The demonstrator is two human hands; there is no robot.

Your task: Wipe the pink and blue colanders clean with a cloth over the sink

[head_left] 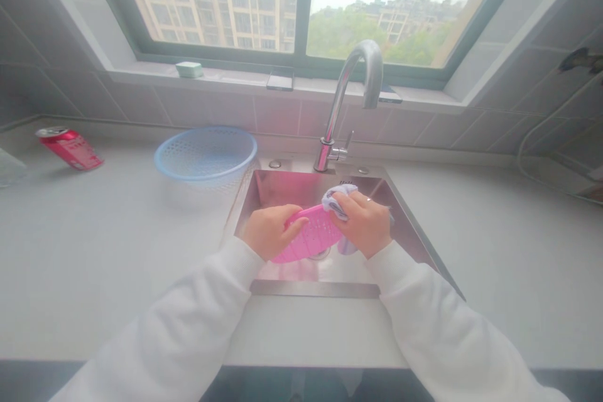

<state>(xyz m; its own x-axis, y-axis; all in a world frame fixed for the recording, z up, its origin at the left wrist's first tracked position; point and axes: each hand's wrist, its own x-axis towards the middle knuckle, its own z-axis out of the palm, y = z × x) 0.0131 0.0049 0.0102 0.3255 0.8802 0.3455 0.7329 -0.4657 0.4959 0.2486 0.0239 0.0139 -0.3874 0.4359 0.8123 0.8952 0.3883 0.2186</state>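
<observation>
Two hands in frame: your left hand (271, 232) and your right hand (360, 223), both held over the steel sink (282, 188).

Left hand state: closed, fingers wrapped over the left end of the pink plastic strainer (311, 240), gripping it.

Right hand state: fingers curled and pressed together over the lilac cloth (336, 199), pinching it against the upper right end of the strainer.

Strainer position: inside the sink opening, near the middle, tilted, lower edge toward you, with rows of small holes showing.

Cloth position: bunched at the right of the strainer, one fold above your right hand, another hanging below it.

Sleeves: white, on both forearms (438, 326), crossing the front edge of the sink.

Faucet: chrome (327, 147), standing behind the sink at its back rim.

Basket: blue, holed (202, 130), just left of the sink.

Can: red (70, 148), lying on its side on the countertop (94, 251), well left of the sink.

Window sill: behind the sink, bearing a green soap box (189, 69) and a phone (279, 78).
</observation>
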